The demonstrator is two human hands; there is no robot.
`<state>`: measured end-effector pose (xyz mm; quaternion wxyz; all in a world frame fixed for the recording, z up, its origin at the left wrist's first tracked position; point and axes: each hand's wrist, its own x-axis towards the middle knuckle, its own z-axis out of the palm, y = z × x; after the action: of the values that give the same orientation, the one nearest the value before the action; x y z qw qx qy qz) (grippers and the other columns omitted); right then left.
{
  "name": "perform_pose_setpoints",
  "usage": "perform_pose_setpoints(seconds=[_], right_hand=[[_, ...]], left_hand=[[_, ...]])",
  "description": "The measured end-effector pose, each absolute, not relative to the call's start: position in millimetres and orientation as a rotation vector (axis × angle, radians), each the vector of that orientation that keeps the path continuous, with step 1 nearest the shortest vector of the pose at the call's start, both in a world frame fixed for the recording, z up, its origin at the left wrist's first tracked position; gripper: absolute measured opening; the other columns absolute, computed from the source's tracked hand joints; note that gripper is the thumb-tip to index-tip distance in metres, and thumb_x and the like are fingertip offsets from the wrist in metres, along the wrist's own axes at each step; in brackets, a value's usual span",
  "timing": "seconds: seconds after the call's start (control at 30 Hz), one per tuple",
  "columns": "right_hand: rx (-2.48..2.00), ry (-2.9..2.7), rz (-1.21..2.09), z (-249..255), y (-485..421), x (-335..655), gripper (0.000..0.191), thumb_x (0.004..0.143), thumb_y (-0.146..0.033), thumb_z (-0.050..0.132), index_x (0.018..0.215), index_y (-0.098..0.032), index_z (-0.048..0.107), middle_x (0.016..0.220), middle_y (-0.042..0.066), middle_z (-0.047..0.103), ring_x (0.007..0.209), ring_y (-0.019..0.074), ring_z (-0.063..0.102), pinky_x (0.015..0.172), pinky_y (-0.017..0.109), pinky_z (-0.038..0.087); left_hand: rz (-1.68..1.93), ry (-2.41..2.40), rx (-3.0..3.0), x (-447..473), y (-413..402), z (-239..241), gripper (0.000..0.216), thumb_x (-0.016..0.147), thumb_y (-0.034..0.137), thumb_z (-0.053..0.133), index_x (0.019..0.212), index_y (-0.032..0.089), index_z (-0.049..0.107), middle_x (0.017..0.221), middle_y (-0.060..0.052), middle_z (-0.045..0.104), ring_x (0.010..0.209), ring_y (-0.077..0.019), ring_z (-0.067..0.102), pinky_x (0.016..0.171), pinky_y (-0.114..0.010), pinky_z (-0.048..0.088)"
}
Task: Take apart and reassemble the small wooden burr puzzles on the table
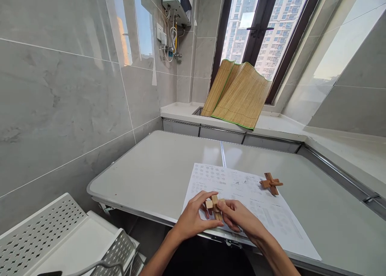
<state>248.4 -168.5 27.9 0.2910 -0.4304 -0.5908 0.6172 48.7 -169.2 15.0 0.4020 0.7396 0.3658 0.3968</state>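
Note:
My left hand (193, 215) and my right hand (238, 215) meet over the near edge of a printed instruction sheet (271, 215). Both pinch a small light wooden interlocking puzzle (213, 205), fingers closed round its bars. A second wooden puzzle (270, 183), darker and fully crossed together, lies on the sheet's far right corner, apart from both hands.
The sheet lies on a grey folding table (157, 171) set against tiled walls. A bamboo mat (238, 93) leans on the window ledge behind. A white perforated metal rack (60, 239) stands at the lower left.

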Motion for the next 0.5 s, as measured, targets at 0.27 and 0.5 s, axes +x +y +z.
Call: perform_pose_setpoints(seconds=[0.27, 0.5], right_hand=[[-1.19, -1.797, 1.063, 26.7, -174.5, 256.8, 0.044, 0.1, -0.061, 0.051, 0.117, -0.022, 0.062, 0.065, -0.004, 0.059, 0.055, 0.0151, 0.054, 0.06, 0.028, 0.042], [-1.196, -1.843, 1.034, 21.2, -174.9, 256.1, 0.042, 0.103, -0.059, 0.043, 0.087, -0.023, 0.058, 0.059, -0.005, 0.05, 0.056, 0.0148, 0.045, 0.059, 0.027, 0.037]], left_hand=[[1.032, 0.874, 1.773, 47.4, -171.2, 19.5, 0.069, 0.075, 0.026, 0.087, 0.138, 0.03, 0.059, 0.125, -0.005, 0.062, 0.113, -0.023, 0.061, 0.099, -0.033, 0.053], [1.004, 0.895, 1.863, 46.0, -169.4, 16.0, 0.072, 0.075, 0.022, 0.087, 0.14, 0.034, 0.057, 0.125, -0.003, 0.061, 0.108, -0.0213, 0.061, 0.102, -0.035, 0.05]])
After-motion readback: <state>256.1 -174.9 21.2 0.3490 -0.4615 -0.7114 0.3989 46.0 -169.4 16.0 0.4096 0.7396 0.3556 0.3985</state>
